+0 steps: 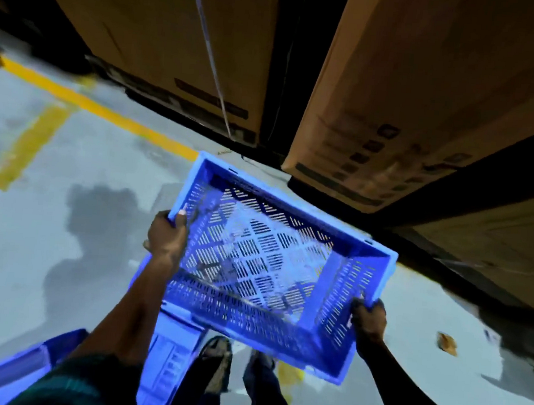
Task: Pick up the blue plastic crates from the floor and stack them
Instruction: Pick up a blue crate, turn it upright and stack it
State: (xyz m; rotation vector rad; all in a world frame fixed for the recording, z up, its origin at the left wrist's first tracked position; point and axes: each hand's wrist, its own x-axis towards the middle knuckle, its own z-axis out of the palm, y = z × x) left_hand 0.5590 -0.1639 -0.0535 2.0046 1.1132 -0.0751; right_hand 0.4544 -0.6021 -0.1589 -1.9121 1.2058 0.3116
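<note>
My left hand (pixel 166 237) and right hand (pixel 369 318) clamp opposite rims of one blue crate (pixel 266 263), carried above the floor (pixel 48 215), while more crates (pixel 161 364) at seven o'clock probably await it.

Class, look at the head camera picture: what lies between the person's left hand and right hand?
In the head view, the blue crate spans the gap between the left hand and right hand, each gripping its rim.
</note>
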